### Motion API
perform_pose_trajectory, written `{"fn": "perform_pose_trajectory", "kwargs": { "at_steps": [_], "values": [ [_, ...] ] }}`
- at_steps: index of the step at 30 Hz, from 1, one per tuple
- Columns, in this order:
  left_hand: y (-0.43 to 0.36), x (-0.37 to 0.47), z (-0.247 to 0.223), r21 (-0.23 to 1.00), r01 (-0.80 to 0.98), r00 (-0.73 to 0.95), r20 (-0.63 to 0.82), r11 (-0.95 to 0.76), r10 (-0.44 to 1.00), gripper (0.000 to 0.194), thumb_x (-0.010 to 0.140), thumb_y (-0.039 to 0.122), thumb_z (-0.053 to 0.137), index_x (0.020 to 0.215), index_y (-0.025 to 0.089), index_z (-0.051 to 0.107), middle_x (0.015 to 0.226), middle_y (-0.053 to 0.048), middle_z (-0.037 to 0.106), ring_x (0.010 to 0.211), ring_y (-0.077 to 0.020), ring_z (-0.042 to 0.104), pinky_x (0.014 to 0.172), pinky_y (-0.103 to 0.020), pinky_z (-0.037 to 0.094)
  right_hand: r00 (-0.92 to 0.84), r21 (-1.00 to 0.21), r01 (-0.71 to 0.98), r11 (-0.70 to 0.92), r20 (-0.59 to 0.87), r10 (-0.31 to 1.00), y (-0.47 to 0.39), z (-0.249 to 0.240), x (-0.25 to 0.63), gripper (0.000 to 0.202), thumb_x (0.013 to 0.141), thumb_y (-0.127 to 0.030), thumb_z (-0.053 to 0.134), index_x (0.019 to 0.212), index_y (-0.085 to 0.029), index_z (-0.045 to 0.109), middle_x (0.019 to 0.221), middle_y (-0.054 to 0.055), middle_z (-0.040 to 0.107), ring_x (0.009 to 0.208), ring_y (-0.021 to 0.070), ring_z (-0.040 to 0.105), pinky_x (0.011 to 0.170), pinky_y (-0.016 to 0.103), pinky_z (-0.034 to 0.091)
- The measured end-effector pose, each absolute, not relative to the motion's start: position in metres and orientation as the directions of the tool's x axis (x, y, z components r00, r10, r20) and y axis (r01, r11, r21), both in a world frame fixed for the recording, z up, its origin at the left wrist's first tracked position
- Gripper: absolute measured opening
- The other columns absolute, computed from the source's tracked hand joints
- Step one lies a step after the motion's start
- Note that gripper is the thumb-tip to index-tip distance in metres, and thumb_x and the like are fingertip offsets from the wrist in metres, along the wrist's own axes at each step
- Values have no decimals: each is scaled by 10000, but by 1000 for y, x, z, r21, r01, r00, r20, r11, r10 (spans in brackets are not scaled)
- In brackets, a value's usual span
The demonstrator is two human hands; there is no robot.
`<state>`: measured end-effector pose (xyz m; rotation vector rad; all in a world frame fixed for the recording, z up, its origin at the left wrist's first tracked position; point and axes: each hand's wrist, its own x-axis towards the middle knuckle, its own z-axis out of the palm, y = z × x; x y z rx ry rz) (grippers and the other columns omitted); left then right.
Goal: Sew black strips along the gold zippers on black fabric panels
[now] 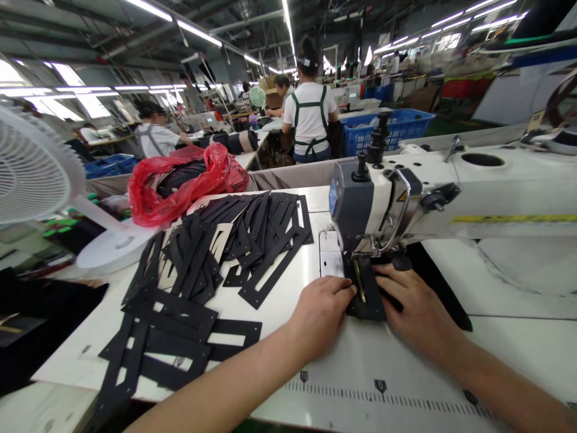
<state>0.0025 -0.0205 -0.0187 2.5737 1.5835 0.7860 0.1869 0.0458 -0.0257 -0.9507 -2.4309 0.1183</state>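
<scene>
A black zippered piece [370, 300] lies under the needle area of the white sewing machine [383, 198], with a gold-toothed zipper [360, 279] running lengthwise in it. My left hand [322, 313] presses on its left edge, fingers drawn together. On the other side, my right hand [412, 307] holds the right edge, fingers reaching in beside the presser foot; some fingertips are hidden. Dark material [439, 288] extends to the right behind that hand. To the left lies a spread pile of black frame-shaped pieces [274, 264], each with a long slot.
A red plastic bag [180, 186] with dark contents sits behind the pile. The white fan [112, 240] stands at the left. A printed ruler scale [342, 391] runs along the table's front. Beyond are a blue crate [387, 129] and a person in a green-strapped apron [311, 114].
</scene>
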Motion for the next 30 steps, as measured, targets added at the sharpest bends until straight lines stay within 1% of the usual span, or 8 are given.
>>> {"fn": "perform_pose_trajectory", "kwargs": {
  "at_steps": [1,3,5,9,15,21,25,30],
  "values": [
    [-24,3,-20,241,826,377,434,-509,818,270,842,76,451,1068,115,593,1047,-93,633,935,-191,598,829,-331,518,-673,-224,530,818,475,567,35,-26,193,261,845,-166,425,960,-161,660,1068,111,641,1053,228,566,907,380,472],
    [-30,6,-21,151,828,415,483,-540,771,235,860,80,429,1013,91,607,1022,-109,655,912,-189,626,842,-334,521,-739,-145,423,894,516,433,20,-28,201,308,861,-123,391,1035,-139,644,1096,119,636,1103,219,547,947,399,463],
    [-32,11,-23,68,834,445,504,-547,741,225,865,86,425,997,69,607,1011,-127,660,921,-197,633,861,-344,514,-758,-99,400,911,522,390,14,-30,204,326,872,-102,375,1068,-120,635,1099,130,639,1106,218,552,943,408,475],
    [-30,17,-26,0,850,457,499,-527,736,214,873,89,418,976,74,605,993,-124,662,952,-194,623,878,-340,505,-751,-100,419,902,521,406,16,-30,202,343,874,-86,363,1084,-105,634,1118,143,632,1099,218,562,937,405,481],
    [-22,15,-26,31,838,465,482,-545,743,206,878,91,406,938,87,604,963,-123,647,936,-194,611,880,-343,498,-736,-129,411,902,536,412,25,-27,198,353,858,-77,377,1086,-132,641,1116,125,638,1089,211,570,945,393,472],
    [-11,12,-20,28,835,472,476,-549,742,201,898,91,402,904,80,603,883,-111,639,843,-190,615,807,-338,522,-729,-175,411,894,525,438,35,-27,195,339,842,-90,407,1089,-130,636,1114,133,635,1084,230,571,936,408,481],
    [-2,10,-22,23,854,453,461,-520,763,209,915,103,396,889,97,603,840,-94,627,775,-183,604,759,-341,531,-703,-230,414,881,533,470,41,-25,191,325,818,-81,433,1041,-172,650,1066,101,654,1047,219,590,928,391,490],
    [5,8,-26,61,864,415,478,-500,774,201,916,117,407,906,103,608,797,-82,607,784,-205,588,725,-349,534,-679,-269,434,860,529,509,50,-28,187,283,800,-58,434,930,-170,660,934,88,668,972,210,618,893,366,508]
  ]
}}
